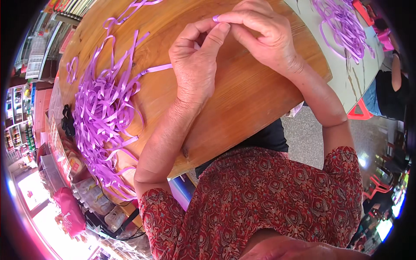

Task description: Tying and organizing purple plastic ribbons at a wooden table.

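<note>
Both my hands meet over the far middle of a wooden table, pinching one purple ribbon (157, 68). My left hand (197, 54) is closed, thumb pressed to the forefinger, and the ribbon runs out from it to the left. My right hand (264, 37) pinches beside the left fingertips, where a small bit of purple shows between the fingers. How the ribbon lies inside the hands is hidden. To the left, a large tangled heap of purple ribbons (104, 117) covers the table's edge.
The round wooden table (242, 99) fills the middle. Another purple ribbon bundle (344, 30) lies on a pale table (368, 56) at the far right. A pink bag (70, 212) and packed shelves stand left. A red plastic stool (360, 110) and another person (392, 89) are at the right.
</note>
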Action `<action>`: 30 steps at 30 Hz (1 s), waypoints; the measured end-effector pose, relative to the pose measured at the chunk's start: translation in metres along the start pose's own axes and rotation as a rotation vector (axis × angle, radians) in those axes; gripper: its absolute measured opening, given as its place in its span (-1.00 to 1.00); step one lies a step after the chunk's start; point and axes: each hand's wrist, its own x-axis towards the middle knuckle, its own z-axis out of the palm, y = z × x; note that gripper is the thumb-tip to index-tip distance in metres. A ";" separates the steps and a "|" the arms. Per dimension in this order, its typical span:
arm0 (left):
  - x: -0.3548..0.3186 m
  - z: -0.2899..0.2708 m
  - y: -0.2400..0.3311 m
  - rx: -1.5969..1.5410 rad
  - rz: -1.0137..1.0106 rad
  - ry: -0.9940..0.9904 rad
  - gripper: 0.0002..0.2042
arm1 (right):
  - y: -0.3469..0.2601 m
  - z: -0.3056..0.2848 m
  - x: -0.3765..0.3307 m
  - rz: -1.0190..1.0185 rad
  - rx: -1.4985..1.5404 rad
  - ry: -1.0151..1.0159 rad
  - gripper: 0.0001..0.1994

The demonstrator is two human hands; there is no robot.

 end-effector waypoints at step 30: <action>0.009 -0.018 0.019 0.390 -0.222 -0.092 -0.88 | -0.003 -0.006 -0.005 -0.329 -0.202 -0.091 -0.70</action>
